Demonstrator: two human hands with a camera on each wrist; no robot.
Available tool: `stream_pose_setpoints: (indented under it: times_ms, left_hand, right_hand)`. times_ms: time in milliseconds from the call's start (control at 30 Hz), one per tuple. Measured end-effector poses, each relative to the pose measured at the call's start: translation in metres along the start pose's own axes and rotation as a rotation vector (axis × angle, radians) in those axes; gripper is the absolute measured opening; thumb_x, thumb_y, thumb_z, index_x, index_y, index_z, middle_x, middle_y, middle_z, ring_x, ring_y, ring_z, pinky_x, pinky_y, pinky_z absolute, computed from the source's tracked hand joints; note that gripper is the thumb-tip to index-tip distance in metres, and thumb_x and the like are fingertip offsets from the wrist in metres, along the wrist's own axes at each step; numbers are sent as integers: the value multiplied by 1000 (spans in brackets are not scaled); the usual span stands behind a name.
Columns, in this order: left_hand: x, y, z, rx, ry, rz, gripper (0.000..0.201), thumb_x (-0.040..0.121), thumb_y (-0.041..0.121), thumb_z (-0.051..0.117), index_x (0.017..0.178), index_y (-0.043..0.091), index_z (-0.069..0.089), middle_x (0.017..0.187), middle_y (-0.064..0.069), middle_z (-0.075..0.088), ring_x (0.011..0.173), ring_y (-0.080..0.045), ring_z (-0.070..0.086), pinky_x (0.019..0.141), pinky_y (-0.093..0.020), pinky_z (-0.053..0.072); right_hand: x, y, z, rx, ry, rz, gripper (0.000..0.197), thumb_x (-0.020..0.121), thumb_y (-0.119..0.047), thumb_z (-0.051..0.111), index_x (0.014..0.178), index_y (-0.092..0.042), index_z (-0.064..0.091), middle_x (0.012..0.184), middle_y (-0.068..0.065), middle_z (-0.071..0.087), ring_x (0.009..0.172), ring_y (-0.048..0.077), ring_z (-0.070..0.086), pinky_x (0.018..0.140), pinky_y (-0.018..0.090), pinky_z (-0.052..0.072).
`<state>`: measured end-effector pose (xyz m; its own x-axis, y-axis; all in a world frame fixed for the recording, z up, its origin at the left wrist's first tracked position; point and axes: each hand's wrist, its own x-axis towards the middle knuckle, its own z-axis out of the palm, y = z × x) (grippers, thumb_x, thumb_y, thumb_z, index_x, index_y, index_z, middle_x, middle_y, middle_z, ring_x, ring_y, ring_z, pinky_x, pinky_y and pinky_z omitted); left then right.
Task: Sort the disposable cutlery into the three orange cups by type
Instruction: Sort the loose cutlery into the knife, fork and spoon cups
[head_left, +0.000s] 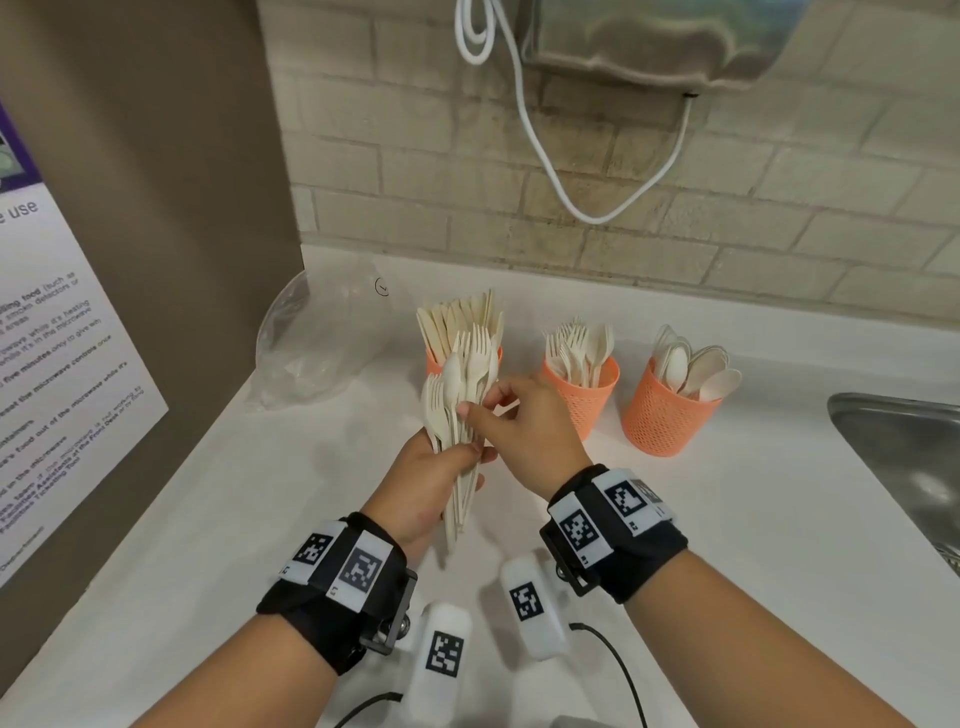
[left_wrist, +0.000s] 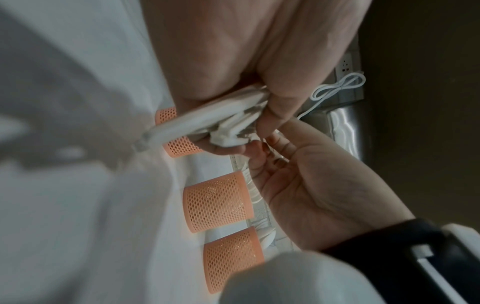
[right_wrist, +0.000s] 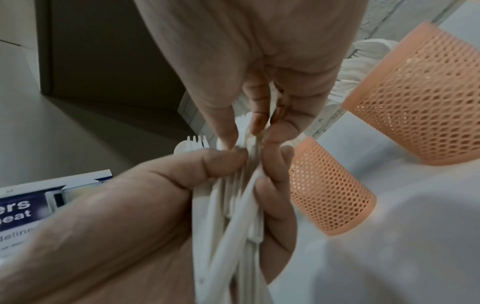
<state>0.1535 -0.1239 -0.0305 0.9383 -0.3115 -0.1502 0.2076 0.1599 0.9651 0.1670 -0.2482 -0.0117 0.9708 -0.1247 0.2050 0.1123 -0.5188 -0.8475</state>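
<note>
Countertop (head_left: 727, 519): one, white.
Orange cups: three in a row; left cup (head_left: 434, 362) knives, middle cup (head_left: 584, 395) forks plus spoons, right cup (head_left: 660, 421) spoons.
Bundle (head_left: 462, 395): forks and spoons, uncountable, gripped by left hand (head_left: 431, 483).
Right hand (head_left: 524, 431): fingertips pinching one piece in the bundle.

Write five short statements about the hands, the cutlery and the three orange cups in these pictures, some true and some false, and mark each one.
1. The left hand holds a bundle of pale disposable forks and spoons. True.
2. The right hand lies flat on the white counter. False: it is raised, and its fingers pinch a piece in the bundle.
3. The rightmost orange mesh cup holds knives. False: it holds spoons.
4. The middle orange mesh cup holds mostly forks. True.
5. The three cups lie tipped over. False: they all stand upright, including the leftmost orange mesh cup with knives.
</note>
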Motion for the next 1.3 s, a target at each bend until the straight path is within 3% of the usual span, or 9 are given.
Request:
stream_pose_setpoints:
  times_ms: [133,267,400,467,633,767,1000,1133,1300]
  left_hand:
    - [1,1,2,-2,4,26,34,92,-6,46,108,19,62,96,-3,68,89,-13,65,71,-26,47]
    - [1,1,3,17,-17,46,31,94,0,47,114,19,60,99,-1,68,92,-13,63,72,-25,46]
    - [0,-1,4,-8,-61,29,26,99,16,47,121,27,56,109,2,66,101,-12,62,72,-23,46]
    - [1,-2,3,-42,-53,20,24,99,18,47,119,27,57,106,5,69,100,-10,64,72,-24,46]
    - [5,-4,1,-67,-36,18,24,98,14,47,118,21,60,95,6,73,90,-5,69,68,-25,46]
    - [8,-5,1,-44,-11,45,26,98,12,48,119,21,60,94,4,73,86,-7,69,66,-27,45]
    - [10,-7,3,-30,6,66,25,98,18,50,120,25,61,102,4,73,88,-7,69,62,-23,47]
    - [13,-10,1,-30,41,81,27,98,23,51,123,25,60,107,0,72,92,-15,67,60,-22,48]
    - [14,-9,2,-54,43,117,24,96,26,54,118,27,64,104,2,73,89,-13,69,63,-18,48]
  right_hand:
    - [3,-3,0,-5,28,26,21,77,-27,74,71,-20,55,88,5,60,85,25,60,79,40,52]
    - [2,-2,1,26,33,60,25,76,-32,75,72,-18,55,90,8,61,84,24,60,77,36,51]
    - [0,-4,-1,122,-18,130,18,79,-18,68,65,-13,57,68,12,65,67,33,66,67,44,58]
    - [1,-3,-3,154,-36,161,20,80,-9,63,62,-11,56,64,13,62,64,38,65,67,51,58]
    - [-1,-3,-3,198,-58,212,19,78,-14,58,62,-10,50,65,15,57,66,39,61,74,58,54]
    - [-1,-1,-3,266,-46,243,23,88,-6,57,66,-8,50,71,17,56,66,30,60,77,56,55]
    - [-1,0,-3,305,-77,233,3,92,-14,60,91,-11,60,86,5,65,88,29,68,74,39,59]
    - [-5,2,-3,416,-74,257,17,95,-12,54,105,0,59,101,18,65,91,25,67,69,29,57]
    - [-8,4,-4,542,-67,284,22,96,-16,54,115,-4,58,107,19,67,95,30,68,74,34,59]
